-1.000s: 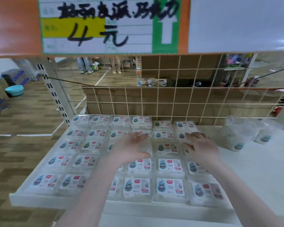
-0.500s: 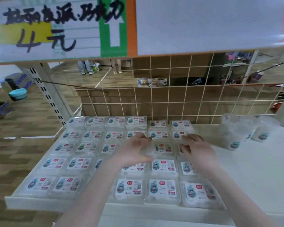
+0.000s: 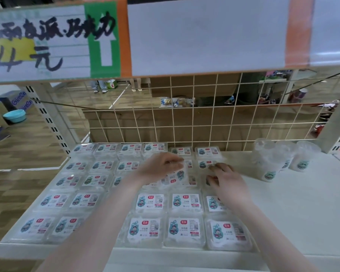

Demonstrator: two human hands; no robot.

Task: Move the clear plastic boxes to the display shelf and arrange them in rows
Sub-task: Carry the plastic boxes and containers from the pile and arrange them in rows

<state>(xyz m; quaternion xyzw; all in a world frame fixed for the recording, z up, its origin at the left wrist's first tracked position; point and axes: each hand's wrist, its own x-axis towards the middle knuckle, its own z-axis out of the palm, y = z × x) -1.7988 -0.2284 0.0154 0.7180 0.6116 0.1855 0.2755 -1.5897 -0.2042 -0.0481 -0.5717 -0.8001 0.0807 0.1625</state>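
Display shelf (image 3: 302, 213) mostly filled: clear plastic boxes (image 3: 149, 229) in rows around both grips. Left hand (image 3: 161, 165) grasping a tilted box (image 3: 177, 174); right hand (image 3: 227, 182) curled over the neighbouring box, grasp uncertain. Mid-grid straightening left, I judge.

Wood-plank floor (image 3: 28, 146) at left, a teal basin (image 3: 14, 115) on it; wire grid panel (image 3: 204, 122) mid-frame; handwritten price sign (image 3: 47, 40) upper left.
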